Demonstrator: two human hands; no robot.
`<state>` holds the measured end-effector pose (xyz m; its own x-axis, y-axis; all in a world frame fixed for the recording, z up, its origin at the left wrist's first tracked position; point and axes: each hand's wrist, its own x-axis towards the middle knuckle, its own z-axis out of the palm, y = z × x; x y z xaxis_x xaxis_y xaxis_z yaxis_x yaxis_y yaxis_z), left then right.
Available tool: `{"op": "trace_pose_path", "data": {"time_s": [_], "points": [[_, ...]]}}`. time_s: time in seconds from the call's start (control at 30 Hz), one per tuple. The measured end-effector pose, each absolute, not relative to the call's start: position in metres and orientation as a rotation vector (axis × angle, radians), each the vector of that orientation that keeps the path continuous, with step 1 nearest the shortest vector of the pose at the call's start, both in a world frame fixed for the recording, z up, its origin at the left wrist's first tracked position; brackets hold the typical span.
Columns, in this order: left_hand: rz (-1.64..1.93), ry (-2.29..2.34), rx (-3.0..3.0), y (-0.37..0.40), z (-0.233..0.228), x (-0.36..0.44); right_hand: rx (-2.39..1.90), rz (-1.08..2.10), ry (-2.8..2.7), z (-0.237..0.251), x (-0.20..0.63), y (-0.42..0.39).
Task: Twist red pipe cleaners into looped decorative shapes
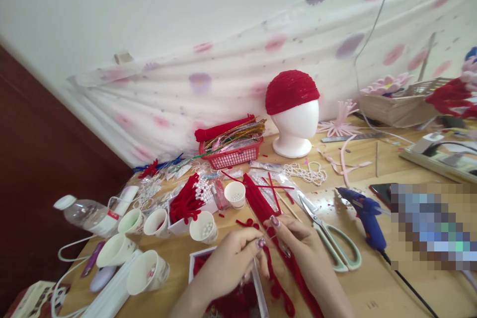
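My left hand [231, 261] and my right hand [298, 243] meet over the wooden table [372, 283], both pinching a bent red pipe cleaner piece [278, 285] that curls down between them. A bundle of long red pipe cleaners [261, 203] lies just beyond my fingers and runs under my right wrist. Below my left hand stands a white box [259, 288] holding red pieces.
Green-handled scissors [331, 238] and a blue glue gun [367, 218] lie right of my hands. Several paper cups [147, 271] and a water bottle [87, 216] stand at left. A foam head [296, 126] with a red cap [290, 90] and a red basket [231, 156] stand behind.
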<state>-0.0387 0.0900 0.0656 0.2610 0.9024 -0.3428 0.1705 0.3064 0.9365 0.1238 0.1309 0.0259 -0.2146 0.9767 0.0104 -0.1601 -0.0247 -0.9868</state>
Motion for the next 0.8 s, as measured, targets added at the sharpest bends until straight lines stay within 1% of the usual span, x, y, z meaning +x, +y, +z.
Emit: {"op": "trace_pose_path", "data": {"time_s": [0.1,0.17,0.33,0.63,0.8], "points": [[0.603,1.139,1.060,0.112,0.072,-0.046,-1.076,1.393,-1.200,0.022,0.129,0.141],[0.478,1.066,0.959,0.127,0.076,-0.049,-1.070,1.402,-1.241,0.021,0.135,0.150],[0.318,1.037,0.910,0.151,0.081,-0.046,-0.994,1.558,-1.310,0.023,0.147,0.166],[0.330,1.083,1.016,0.157,0.081,-0.034,-0.857,1.717,-1.273,0.021,0.147,0.166],[0.396,1.082,1.028,0.154,0.079,-0.030,-0.899,1.727,-1.210,0.025,0.142,0.162]]}}
